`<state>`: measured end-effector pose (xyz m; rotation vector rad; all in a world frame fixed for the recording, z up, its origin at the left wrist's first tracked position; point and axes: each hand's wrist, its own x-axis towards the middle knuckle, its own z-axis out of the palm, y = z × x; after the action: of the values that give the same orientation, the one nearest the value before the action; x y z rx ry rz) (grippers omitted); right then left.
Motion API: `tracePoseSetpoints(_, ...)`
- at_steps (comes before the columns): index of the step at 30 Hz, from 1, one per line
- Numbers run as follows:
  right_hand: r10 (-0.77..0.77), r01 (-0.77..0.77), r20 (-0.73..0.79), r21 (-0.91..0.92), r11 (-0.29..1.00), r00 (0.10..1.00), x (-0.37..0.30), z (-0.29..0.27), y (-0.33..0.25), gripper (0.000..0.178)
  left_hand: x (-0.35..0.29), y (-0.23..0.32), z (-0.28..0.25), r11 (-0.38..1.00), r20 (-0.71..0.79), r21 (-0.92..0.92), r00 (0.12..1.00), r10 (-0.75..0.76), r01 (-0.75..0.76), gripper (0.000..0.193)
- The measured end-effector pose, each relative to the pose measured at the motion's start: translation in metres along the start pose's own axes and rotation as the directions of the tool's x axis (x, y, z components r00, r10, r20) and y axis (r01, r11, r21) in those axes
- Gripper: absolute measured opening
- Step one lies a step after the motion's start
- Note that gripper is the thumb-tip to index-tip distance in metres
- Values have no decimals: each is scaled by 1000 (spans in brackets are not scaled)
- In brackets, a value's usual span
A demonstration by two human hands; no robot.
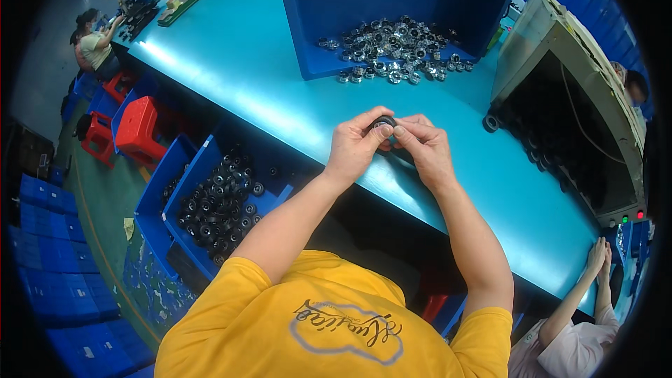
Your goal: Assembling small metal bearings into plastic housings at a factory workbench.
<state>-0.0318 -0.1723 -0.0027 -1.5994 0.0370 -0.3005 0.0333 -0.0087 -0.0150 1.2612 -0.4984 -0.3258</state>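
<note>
Above the teal bench, my left hand (353,145) and my right hand (427,150) meet in front of me. Between their thumbs and fingers they grip a small black wheel (384,120), with a paler centre partly covered by the thumbs. Beyond my hands, a blue bin (308,35) lies with its open side toward me. Shiny clear-and-black wheel hubs (402,42) are heaped in it and spill over its edge onto the bench. To my right, a loose black ring (491,123) lies beside a heap of black rings (535,154).
The black rings spread from a pale open-fronted box (546,42) with lit buttons. Below the bench at left, a blue crate (203,168) holds black wheels (220,203). Red stools (140,129) and a seated person (94,45) are farther left. Another person's hands (598,259) rest at lower right.
</note>
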Motion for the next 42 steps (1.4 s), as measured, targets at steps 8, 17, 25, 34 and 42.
tracePoseSetpoints(8, -134, 114, -60, -263, 958, 989, -6, 13, -4, 21, -4, 5, 4, 990, -114, 138, 993, -24, 39, 30)
tracePoseSetpoints(17, 178, -198, 103, 231, 953, 979, 1, 6, -13, 36, -1, 14, -1, 995, 32, 68, 997, -77, 74, 48)
tracePoseSetpoints(25, 176, -186, 63, 217, 958, 982, 1, 4, -7, 35, -4, 12, -4, 994, 19, 72, 996, -89, 87, 35)
tracePoseSetpoints(34, -90, 79, -67, -153, 985, 994, -9, 16, -10, 25, -7, 24, 13, 975, -150, 207, 988, -47, 78, 23)
tracePoseSetpoints(42, 114, -103, -64, 154, 983, 991, 0, 16, -4, 27, -2, 12, -3, 991, 18, 79, 994, -108, 106, 37)
